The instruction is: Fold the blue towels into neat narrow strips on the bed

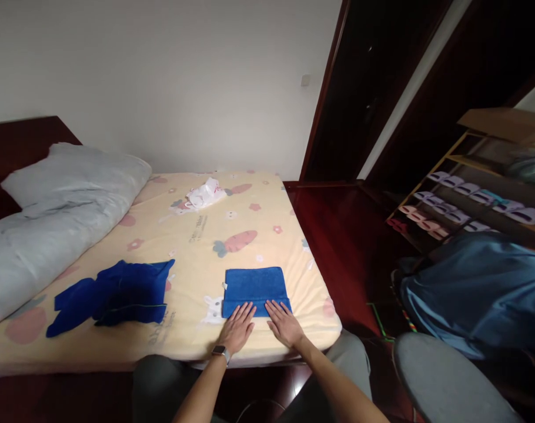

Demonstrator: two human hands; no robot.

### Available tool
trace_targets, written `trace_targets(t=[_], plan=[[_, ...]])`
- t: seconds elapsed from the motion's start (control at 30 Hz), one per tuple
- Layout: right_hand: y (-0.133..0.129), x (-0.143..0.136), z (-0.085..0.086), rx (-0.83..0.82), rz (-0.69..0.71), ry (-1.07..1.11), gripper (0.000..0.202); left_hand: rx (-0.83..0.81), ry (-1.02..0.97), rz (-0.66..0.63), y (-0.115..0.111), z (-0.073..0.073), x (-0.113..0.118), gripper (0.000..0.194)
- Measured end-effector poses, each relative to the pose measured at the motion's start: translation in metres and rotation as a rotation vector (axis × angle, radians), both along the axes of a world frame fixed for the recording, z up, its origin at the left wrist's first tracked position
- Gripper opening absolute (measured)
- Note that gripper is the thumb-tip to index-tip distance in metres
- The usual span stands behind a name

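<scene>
- My left hand (240, 328): open, palm down, fingers spread on the near left edge of the flat, folded blue cloth (255, 283). Watch on that wrist.
- My right hand (286, 326): also open and flat, fingers on the cloth's near right part. Neither hand grips anything.
- Folded cloth lies on the cream bed sheet with carrot print (197, 252), near the bed's front edge. Small white tag on its left side.
- Crumpled dark-blue cloth (130, 288): on the sheet, left of the folded one, apart from it.
- Crumpled white plastic bag with red print (206, 192): farther back on the sheet, contents can't tell.
- Light-wood shoe rack (444, 158), off to the right: rows of pale purple slippers (468, 188), pink slippers (426, 225), red slippers (396, 225) below. Blurry greenish bundle (532, 166) higher up.
- Brown cardboard box (510, 123) on top, inside not visible.
</scene>
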State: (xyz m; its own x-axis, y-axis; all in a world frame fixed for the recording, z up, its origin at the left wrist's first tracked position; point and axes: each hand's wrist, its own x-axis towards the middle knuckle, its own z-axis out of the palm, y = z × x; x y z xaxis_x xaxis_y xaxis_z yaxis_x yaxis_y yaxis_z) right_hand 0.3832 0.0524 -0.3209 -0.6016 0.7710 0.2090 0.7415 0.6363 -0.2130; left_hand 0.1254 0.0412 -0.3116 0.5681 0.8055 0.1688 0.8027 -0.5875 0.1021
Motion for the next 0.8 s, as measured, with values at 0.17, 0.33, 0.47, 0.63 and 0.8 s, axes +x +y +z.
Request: trace_targets(t=[0.17,0.33,0.47,0.63,0.8], plan=[[0.003,0.032,0.003,-0.034,-0.036,0.025,0.059,-0.043,-0.035,0.113,0.001,-0.008,-0.036,0.062],[0.004,0.043,-0.001,-0.051,-0.046,0.047,0.058,-0.023,-0.05,0.189,0.0,-0.018,-0.061,0.061],[0.006,0.047,-0.003,-0.059,-0.055,0.043,0.058,-0.001,-0.034,0.189,0.001,-0.022,-0.068,0.06],[-0.001,0.027,-0.001,0.006,-0.154,0.039,0.061,0.071,-0.02,0.197,-0.002,-0.01,-0.055,0.062],[-0.015,-0.051,-0.006,0.066,-0.234,0.128,0.067,0.089,-0.009,0.062,-0.006,-0.004,0.003,0.068]])
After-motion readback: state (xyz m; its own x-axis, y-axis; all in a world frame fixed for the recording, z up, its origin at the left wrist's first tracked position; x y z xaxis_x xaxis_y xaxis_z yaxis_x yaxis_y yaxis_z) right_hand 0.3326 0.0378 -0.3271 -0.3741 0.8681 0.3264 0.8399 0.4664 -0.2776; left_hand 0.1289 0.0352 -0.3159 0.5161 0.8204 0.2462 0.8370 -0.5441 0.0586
